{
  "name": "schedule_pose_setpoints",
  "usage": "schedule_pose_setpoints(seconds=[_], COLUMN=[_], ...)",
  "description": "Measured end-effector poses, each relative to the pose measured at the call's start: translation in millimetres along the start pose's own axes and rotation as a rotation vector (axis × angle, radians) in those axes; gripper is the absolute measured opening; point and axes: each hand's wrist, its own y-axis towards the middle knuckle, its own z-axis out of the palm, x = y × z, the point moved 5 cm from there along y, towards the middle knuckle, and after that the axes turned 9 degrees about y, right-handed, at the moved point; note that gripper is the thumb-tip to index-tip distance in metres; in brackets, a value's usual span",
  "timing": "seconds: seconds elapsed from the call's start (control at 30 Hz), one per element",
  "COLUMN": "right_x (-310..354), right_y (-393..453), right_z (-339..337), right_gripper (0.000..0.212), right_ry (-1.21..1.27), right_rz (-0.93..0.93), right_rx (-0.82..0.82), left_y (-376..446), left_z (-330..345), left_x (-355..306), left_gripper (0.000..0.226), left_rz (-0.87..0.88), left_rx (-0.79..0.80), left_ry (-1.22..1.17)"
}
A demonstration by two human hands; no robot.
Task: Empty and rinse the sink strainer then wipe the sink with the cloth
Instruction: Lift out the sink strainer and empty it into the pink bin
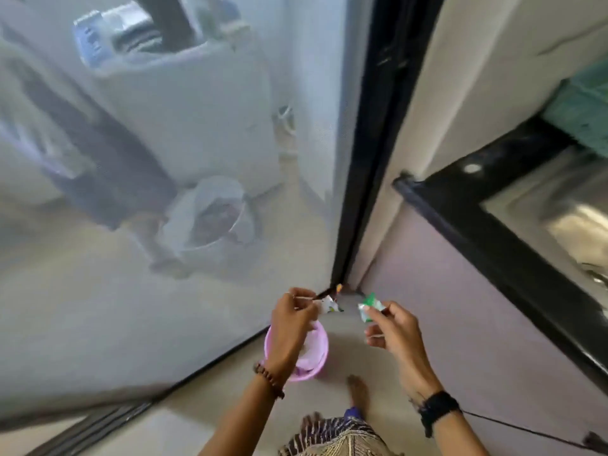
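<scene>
Head view: above a pink bin [316, 353] left of the steel sink [559, 218], left hand [292, 319] and right hand [393, 327] each pinch light, crinkly wrapper scraps [370, 310], likely strainer waste, by their edges.

Pink tub [316, 353] on the floor [184, 422] just below the hands, white stuff inside. Mesh door [148, 291] to the left of the hands, black frame [365, 192] rising above them. Behind the mesh, blurred: washing machine [184, 103] far up-left, lined bin [214, 218] above-left with dark contents. Wall [460, 44] up-right. Black-edged table [493, 245] to the right, steel basin [566, 205] set in it. Teal item [582, 103] far up-right, unclear. Bare foot [358, 388] below the hands, patterned cloth [339, 439] at bottom.
</scene>
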Motion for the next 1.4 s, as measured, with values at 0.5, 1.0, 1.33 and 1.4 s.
schedule_pose_setpoints(seconds=[0.5,1.0,1.33,1.4], right_x=[-358,-103,146,168], right_y=[195,103,-25,-27], right_z=[98,60,-122,-169], right_gripper=[0.027,0.027,0.037,0.038], right_ry=[-0.705,0.125,0.325,0.332], right_rz=[0.282,0.277,-0.163,-0.207], right_rx=[0.163,0.098,-0.101,-0.195], left_y=[158,78,-57,-65], left_z=[65,75,188,227], left_x=[362,109,-168,-199], left_gripper=[0.030,0.035,0.046,0.048], left_rz=[-0.478,-0.449,0.065,0.132], left_rx=[0.026,0.213,0.905,0.960], left_ry=[0.041,-0.630,-0.363,-0.212])
